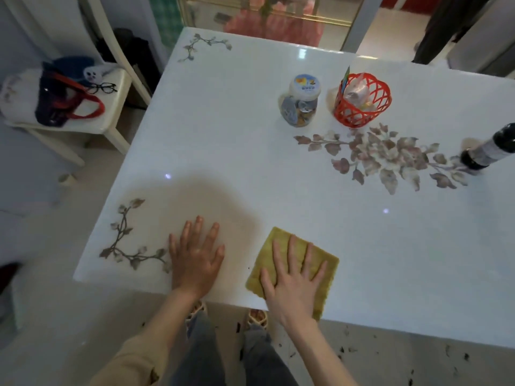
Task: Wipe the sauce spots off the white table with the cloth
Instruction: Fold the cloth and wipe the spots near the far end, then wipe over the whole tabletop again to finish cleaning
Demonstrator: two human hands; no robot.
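A square yellow-green cloth (323,256) lies flat on the white table (223,140) near its front edge. My right hand (294,280) presses on the cloth with straight, spread fingers. My left hand (196,256) rests flat on the bare tabletop to the left of the cloth, fingers straight. A tiny dark speck (249,268) sits on the table just left of the cloth. I see no larger sauce spots; the brownish flower prints are part of the tabletop.
A clear jar with a white lid (299,103) and a red lattice basket (362,100) stand at the back right. A dark bottle (487,150) lies at the right edge. A chair with a bag and glasses (69,101) stands to the left.
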